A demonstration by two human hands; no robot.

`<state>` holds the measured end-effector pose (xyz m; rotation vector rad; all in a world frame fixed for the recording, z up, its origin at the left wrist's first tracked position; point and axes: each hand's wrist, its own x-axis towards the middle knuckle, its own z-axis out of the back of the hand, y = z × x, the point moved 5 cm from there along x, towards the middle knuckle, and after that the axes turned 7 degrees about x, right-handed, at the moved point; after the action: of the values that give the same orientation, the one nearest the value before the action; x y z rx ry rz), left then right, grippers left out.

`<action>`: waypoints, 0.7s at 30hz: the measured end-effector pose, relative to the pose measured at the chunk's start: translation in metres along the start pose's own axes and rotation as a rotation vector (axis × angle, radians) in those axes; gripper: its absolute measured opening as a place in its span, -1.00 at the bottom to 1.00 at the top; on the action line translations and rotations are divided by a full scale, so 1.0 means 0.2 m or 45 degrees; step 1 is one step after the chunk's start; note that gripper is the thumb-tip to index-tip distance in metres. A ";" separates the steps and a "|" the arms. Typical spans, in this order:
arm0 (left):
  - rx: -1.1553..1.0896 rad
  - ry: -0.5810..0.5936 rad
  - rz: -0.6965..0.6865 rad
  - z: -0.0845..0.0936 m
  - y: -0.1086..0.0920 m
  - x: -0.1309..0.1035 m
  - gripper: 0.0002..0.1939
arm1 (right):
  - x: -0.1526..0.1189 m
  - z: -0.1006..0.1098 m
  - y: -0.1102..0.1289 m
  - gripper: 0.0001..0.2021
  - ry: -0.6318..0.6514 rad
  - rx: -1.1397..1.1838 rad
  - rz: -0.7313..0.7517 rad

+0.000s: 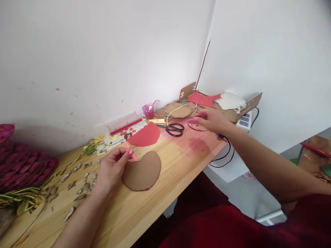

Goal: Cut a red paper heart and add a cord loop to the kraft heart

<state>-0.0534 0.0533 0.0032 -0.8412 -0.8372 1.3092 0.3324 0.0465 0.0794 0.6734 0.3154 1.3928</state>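
White wall corner, wooden table point(160, 193) running along it. Landmark: the black scissors point(173, 129) lying flat near the far end of the table.

My left hand point(112, 168): well left of the scissors and nearer to me. Fingers curled in, thumb and forefinger pinched on a pink loop point(128, 150) of thin cord or strip; can't tell which. Heel of the hand sits at the left edge of a brown card disc point(142, 171) that lies flat on the table, touching or just over it. Forearm comes up from the bottom edge, wrist about straight.

My right hand point(210, 120): just right of the scissors, arm stretched far out across the table edge, elbow nearly straight, red sleeve at the shoulder. Palm down, fingers loosely spread, half open. Fingertips are on or just over a small pink-rimmed disc point(196, 125) between the hand and the scissors. The hand is blurred, so I can't tell whether it actually grips anything.

Around the scissors:
- red half-disc point(144, 136) just left, flat
- yellow ruler point(157, 121) just behind-left
- pink cup point(148, 111) behind-left, by the wall
- stack of brown discs point(178, 111) behind, yellow cord over it
- cardboard box point(248, 106) right and behind, red and white sheets in it
- card scraps point(74, 186) far left, past my left hand
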 end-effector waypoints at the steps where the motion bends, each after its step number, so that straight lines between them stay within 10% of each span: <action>1: -0.010 -0.007 -0.010 0.00 0.03 -0.01 -0.63 | -0.01 0.08 -0.11 -0.72 -0.082 -0.180 -0.118; 7: 0.046 0.078 -0.093 -0.02 0.08 -0.02 -0.66 | -0.09 0.17 -0.48 -0.54 0.127 -0.422 -0.525; 21: 0.177 0.155 -0.215 -0.03 -0.04 -0.06 -0.62 | -0.17 0.12 -0.60 -0.81 -0.034 0.539 -0.704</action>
<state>-0.0447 0.0409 0.0065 -0.7169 -0.6969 1.1426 0.4358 0.0037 0.0206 0.8685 0.7284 0.7903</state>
